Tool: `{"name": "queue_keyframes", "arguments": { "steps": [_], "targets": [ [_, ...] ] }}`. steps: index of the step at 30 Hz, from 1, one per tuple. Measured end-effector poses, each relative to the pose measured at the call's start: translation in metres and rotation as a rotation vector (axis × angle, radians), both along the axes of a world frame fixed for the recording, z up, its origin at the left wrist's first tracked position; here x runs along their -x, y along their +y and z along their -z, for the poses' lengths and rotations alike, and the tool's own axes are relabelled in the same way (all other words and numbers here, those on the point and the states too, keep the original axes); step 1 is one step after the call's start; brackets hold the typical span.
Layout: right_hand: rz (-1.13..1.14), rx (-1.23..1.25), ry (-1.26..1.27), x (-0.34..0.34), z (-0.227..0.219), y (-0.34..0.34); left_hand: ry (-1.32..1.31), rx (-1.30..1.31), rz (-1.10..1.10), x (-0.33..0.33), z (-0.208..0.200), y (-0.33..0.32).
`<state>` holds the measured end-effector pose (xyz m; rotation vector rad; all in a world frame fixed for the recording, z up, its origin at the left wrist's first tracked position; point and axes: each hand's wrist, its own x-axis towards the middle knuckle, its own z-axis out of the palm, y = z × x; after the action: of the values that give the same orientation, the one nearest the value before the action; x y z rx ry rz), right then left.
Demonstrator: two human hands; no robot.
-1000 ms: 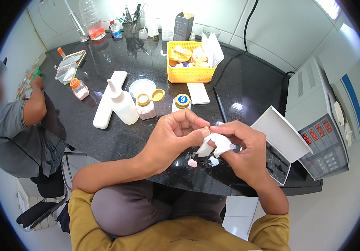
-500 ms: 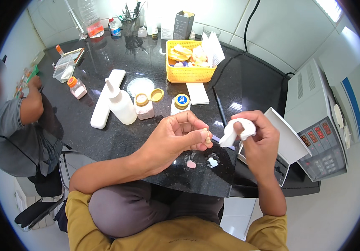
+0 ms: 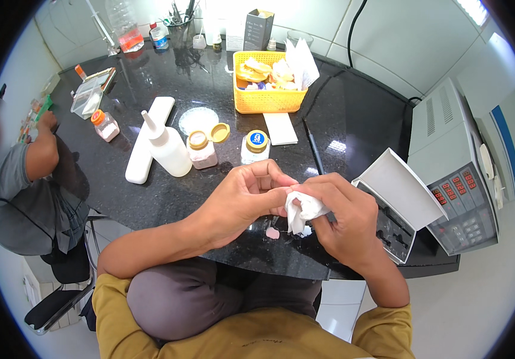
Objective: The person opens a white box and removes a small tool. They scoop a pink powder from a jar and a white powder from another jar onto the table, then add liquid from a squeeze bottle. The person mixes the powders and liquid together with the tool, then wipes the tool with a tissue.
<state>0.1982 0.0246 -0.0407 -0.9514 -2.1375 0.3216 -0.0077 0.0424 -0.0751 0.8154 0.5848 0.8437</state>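
My left hand (image 3: 233,194) is closed in a pinch above the dark table's front edge. Its fingertips meet the crumpled white tissue (image 3: 303,209), which covers the small cream tooth-like piece they held a moment ago. My right hand (image 3: 353,224) grips that tissue and presses it against the left fingertips. Below the hands lie a pink smear (image 3: 273,233) and a white patch of powder, the latter partly behind the tissue. Beyond them stand a jar with a blue-and-gold lid (image 3: 256,148), a pink-powder jar (image 3: 202,152) with its gold flip lid up, and a white nozzle bottle (image 3: 171,152).
A yellow basket (image 3: 269,103) stands at the back, with a folded white paper (image 3: 280,130) before it. To the right are an open white box (image 3: 398,191) and a machine with red digits (image 3: 458,197). Another person (image 3: 24,173) sits at left.
My right hand has moved left with the tissue and brought it onto the piece in my left fingertips. My left hand stays nearly in place.
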Motion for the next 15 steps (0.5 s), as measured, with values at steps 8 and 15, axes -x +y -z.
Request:
{"name": "queue_keyframes", "arguments": {
  "steps": [8,15],
  "targets": [
    [0.130,0.184,0.273,-0.011,0.003,0.007,0.062,-0.062,0.024,0.004,0.000,0.000],
    [0.036,0.447,0.419,-0.019,0.000,0.006,0.078,-0.051,-0.016,0.003,-0.006,0.000]
  ]
}}
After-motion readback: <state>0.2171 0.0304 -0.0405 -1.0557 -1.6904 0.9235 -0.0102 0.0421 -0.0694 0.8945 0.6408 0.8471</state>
